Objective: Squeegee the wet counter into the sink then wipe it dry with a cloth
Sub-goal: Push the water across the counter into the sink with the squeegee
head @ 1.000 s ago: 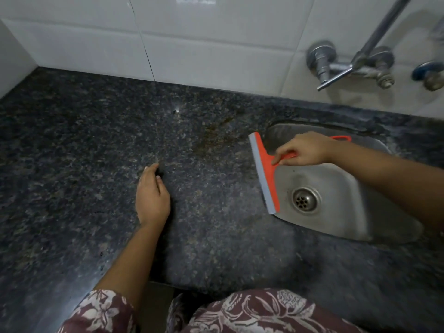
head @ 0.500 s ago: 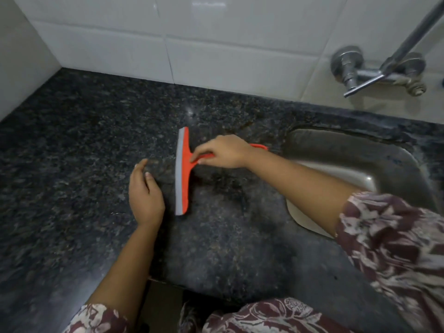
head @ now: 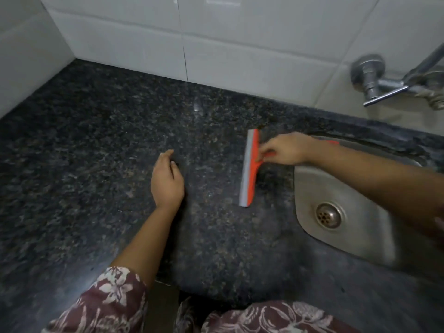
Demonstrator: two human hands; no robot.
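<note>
Now that the squeegee (head: 249, 168) has been drawn from beside the left hand (head: 167, 179) toward the sink (head: 303, 188), this stroke looks nearly finished (no cloth is in view yet). The right hand (head: 286, 149) grips the orange handle, with the blade on the counter (head: 96, 164) near the rim. The left hand rests where it lay before, fingers loose. Half a second ago the blade stood just beside it.

Glossy white wall tiles (head: 240, 44) meet in a corner, bearing a chrome tap (head: 368, 75).
</note>
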